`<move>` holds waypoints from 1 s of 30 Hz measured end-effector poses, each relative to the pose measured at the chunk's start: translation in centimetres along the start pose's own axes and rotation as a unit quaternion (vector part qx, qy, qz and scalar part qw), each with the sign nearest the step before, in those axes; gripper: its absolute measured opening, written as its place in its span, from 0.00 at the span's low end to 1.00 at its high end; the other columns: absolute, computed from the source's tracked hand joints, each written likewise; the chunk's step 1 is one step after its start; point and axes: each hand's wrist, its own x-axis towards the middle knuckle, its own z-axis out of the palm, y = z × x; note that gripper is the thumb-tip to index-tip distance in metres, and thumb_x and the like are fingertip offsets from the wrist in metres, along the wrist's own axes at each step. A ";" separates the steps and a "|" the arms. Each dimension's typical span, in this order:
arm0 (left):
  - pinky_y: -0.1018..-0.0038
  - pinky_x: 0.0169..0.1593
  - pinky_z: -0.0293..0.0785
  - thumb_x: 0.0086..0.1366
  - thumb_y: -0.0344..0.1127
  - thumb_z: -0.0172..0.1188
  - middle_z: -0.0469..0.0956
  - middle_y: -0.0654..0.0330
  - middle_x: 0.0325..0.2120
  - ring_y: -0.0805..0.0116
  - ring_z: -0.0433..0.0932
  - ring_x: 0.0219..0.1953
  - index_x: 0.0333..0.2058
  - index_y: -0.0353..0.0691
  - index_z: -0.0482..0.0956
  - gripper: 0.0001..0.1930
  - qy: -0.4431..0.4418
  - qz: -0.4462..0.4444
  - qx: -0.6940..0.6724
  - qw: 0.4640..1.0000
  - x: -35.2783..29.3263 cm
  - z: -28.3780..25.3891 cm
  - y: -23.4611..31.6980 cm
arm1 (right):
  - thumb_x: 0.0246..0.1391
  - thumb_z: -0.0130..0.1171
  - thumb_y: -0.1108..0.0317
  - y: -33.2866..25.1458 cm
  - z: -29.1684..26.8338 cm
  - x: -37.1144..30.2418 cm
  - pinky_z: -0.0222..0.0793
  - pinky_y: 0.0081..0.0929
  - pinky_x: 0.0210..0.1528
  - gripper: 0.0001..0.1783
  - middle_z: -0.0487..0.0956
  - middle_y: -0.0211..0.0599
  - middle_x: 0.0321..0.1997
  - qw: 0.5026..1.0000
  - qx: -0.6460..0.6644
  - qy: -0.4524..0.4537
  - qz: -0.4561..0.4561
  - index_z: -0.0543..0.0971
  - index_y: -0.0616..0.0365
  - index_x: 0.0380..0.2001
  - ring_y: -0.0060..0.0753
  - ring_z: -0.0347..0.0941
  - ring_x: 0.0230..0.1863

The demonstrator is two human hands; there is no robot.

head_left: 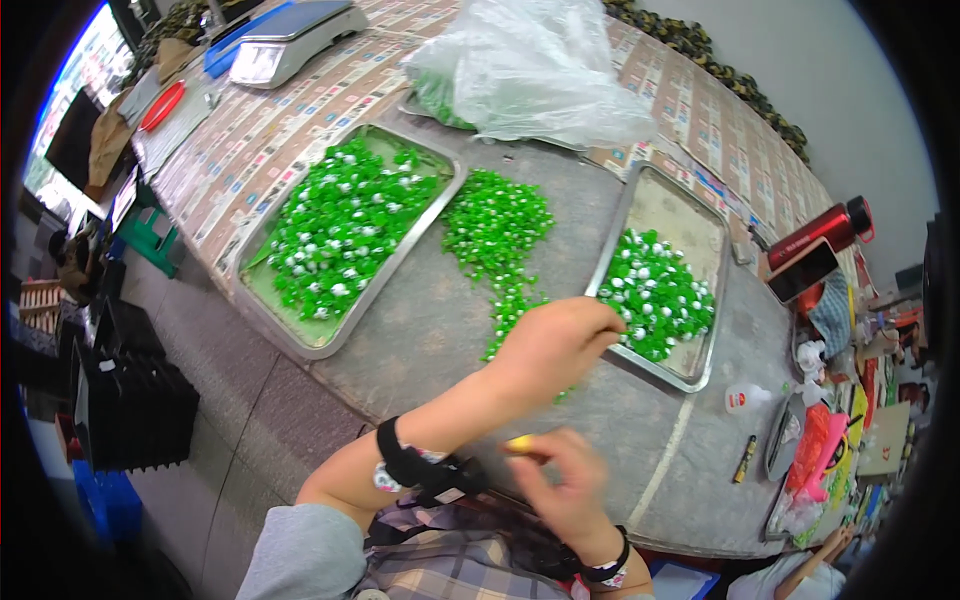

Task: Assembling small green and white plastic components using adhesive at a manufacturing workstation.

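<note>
My left hand (562,345) reaches over the near edge of the right metal tray (690,380), its fingers pinched together; what they hold, if anything, is hidden. In that tray lies a heap of small green plastic pieces with white balls (655,295). Lower, close to my body, is my right hand (568,485), blurred and with curled fingers. Something yellow (520,444) shows at a fingertip; whether it is held or worn I cannot tell. A loose pile of small green pieces (497,225) trails along the table toward my left hand.
A larger metal tray (345,335) at left holds more green-and-white pieces (350,225). Behind are a clear plastic bag (535,75) and a scale (290,45). At right stand a red bottle (820,232), a phone (803,270), a small white bottle (745,398) and a marker (745,460).
</note>
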 end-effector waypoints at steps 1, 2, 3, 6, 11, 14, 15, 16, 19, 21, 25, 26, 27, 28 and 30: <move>0.79 0.29 0.68 0.50 0.28 0.54 0.73 0.59 0.25 0.69 0.72 0.26 0.28 0.37 0.74 0.05 -0.025 -0.061 -0.045 0.997 0.0 0.1 0.1 | 0.38 0.55 0.75 0.8 -1.8 -0.3 0.61 0.20 0.22 0.05 0.72 0.31 0.19 0.998 -0.004 0.055 0.032 0.74 0.56 0.24 0.24 0.66 0.20; 0.79 0.29 0.68 0.50 0.28 0.54 0.73 0.59 0.25 0.69 0.72 0.26 0.28 0.37 0.74 0.05 -0.028 -0.058 -0.053 0.997 -0.2 -0.1 0.1 | 0.40 0.54 0.74 1.7 -2.9 -0.6 0.60 0.18 0.23 0.03 0.73 0.31 0.20 0.984 0.048 0.158 0.063 0.74 0.57 0.24 0.22 0.65 0.20; 0.80 0.30 0.68 0.50 0.28 0.54 0.74 0.60 0.25 0.72 0.72 0.27 0.29 0.37 0.74 0.06 -0.033 -0.099 -0.093 0.990 -0.2 -0.1 0.0 | 0.42 0.52 0.74 2.6 -4.3 -1.0 0.59 0.17 0.23 0.02 0.73 0.30 0.21 0.956 0.098 0.260 0.092 0.73 0.58 0.24 0.20 0.64 0.20; 0.81 0.31 0.69 0.52 0.28 0.54 0.74 0.62 0.26 0.76 0.72 0.27 0.30 0.35 0.74 0.06 -0.072 -0.149 -0.181 0.969 -0.1 0.6 1.0 | 0.46 0.49 0.72 3.8 -11.0 -2.5 0.57 0.13 0.24 0.04 0.74 0.31 0.22 0.907 0.029 0.408 0.098 0.71 0.59 0.26 0.16 0.62 0.20; 0.79 0.31 0.70 0.53 0.27 0.53 0.73 0.59 0.24 0.74 0.73 0.26 0.31 0.33 0.72 0.06 -0.076 -0.317 -0.459 0.827 -1.7 1.0 1.1 | 0.47 0.48 0.73 7.4 -17.5 -5.7 0.58 0.12 0.29 0.07 0.73 0.32 0.26 0.787 -0.073 0.607 0.077 0.69 0.60 0.32 0.18 0.63 0.24; 0.78 0.32 0.72 0.53 0.27 0.53 0.74 0.59 0.24 0.73 0.73 0.26 0.32 0.33 0.71 0.07 -0.087 -0.393 -0.524 0.751 -3.0 1.1 1.1 | 0.44 0.51 0.73 10.3 -17.6 -4.8 0.60 0.14 0.33 0.12 0.72 0.33 0.32 0.769 -0.098 0.628 0.067 0.69 0.60 0.35 0.20 0.65 0.29; 0.77 0.32 0.72 0.53 0.27 0.53 0.74 0.59 0.24 0.73 0.73 0.27 0.32 0.34 0.71 0.07 -0.093 -0.434 -0.548 0.710 -3.2 1.5 1.1 | 0.44 0.51 0.73 11.5 -18.1 -5.3 0.60 0.14 0.33 0.12 0.72 0.33 0.32 0.762 -0.105 0.635 0.066 0.69 0.60 0.35 0.20 0.65 0.29; 0.77 0.32 0.72 0.53 0.27 0.53 0.74 0.59 0.24 0.73 0.73 0.27 0.32 0.34 0.71 0.07 -0.096 -0.434 -0.545 0.710 -3.5 1.7 1.2 | 0.43 0.54 0.72 12.9 -18.2 -5.6 0.60 0.15 0.35 0.15 0.71 0.32 0.34 0.805 -0.085 0.574 0.122 0.68 0.61 0.38 0.21 0.65 0.31; 0.77 0.33 0.73 0.53 0.27 0.52 0.74 0.58 0.25 0.72 0.74 0.27 0.32 0.34 0.72 0.06 -0.134 -0.458 -0.564 0.674 -4.1 2.2 0.3 | 0.40 0.57 0.72 15.8 -18.8 -5.8 0.61 0.16 0.37 0.21 0.70 0.32 0.36 0.863 -0.007 0.446 0.238 0.66 0.62 0.40 0.21 0.65 0.34; 0.76 0.32 0.73 0.52 0.26 0.53 0.74 0.58 0.24 0.71 0.74 0.26 0.31 0.35 0.72 0.06 -0.122 -0.468 -0.568 0.666 -3.7 2.1 0.3 | 0.40 0.57 0.73 16.7 -19.4 -5.5 0.61 0.17 0.38 0.22 0.70 0.34 0.36 0.877 0.041 0.368 0.307 0.65 0.64 0.41 0.21 0.65 0.36; 0.77 0.33 0.73 0.53 0.26 0.52 0.74 0.57 0.25 0.71 0.74 0.27 0.31 0.34 0.71 0.06 -0.113 -0.452 -0.591 0.658 -3.4 2.5 0.1 | 0.43 0.54 0.72 13.7 -18.5 -3.4 0.63 0.18 0.34 0.17 0.72 0.40 0.36 0.877 0.077 0.451 0.145 0.66 0.65 0.38 0.23 0.68 0.32; 0.77 0.33 0.73 0.53 0.26 0.52 0.74 0.57 0.25 0.71 0.74 0.27 0.31 0.34 0.71 0.06 -0.105 -0.455 -0.589 0.660 -3.4 2.6 -0.1 | 0.43 0.54 0.72 11.6 -17.8 -2.6 0.63 0.18 0.34 0.17 0.72 0.40 0.36 0.879 0.083 0.445 0.147 0.66 0.65 0.38 0.23 0.68 0.32; 0.77 0.33 0.73 0.53 0.26 0.52 0.74 0.57 0.26 0.71 0.74 0.27 0.31 0.35 0.71 0.05 -0.101 -0.455 -0.591 0.658 -3.5 2.6 -0.3 | 0.42 0.56 0.70 9.3 -17.2 -1.8 0.63 0.18 0.36 0.17 0.71 0.38 0.36 0.881 0.119 0.432 0.150 0.67 0.64 0.37 0.23 0.67 0.34; 0.77 0.33 0.73 0.53 0.26 0.52 0.74 0.56 0.26 0.71 0.74 0.27 0.30 0.35 0.71 0.05 -0.098 -0.456 -0.594 0.656 -3.6 2.5 -0.4 | 0.41 0.57 0.67 7.6 -16.5 -1.3 0.63 0.18 0.37 0.18 0.70 0.37 0.35 0.881 0.154 0.420 0.154 0.67 0.64 0.35 0.24 0.67 0.37; 0.76 0.33 0.72 0.53 0.26 0.53 0.74 0.56 0.26 0.71 0.74 0.27 0.30 0.35 0.71 0.04 -0.100 -0.445 -0.605 0.652 -3.6 2.3 -0.4 | 0.37 0.60 0.60 5.6 -15.4 -1.3 0.62 0.17 0.35 0.23 0.70 0.35 0.33 0.895 0.161 0.396 0.124 0.67 0.64 0.34 0.23 0.67 0.35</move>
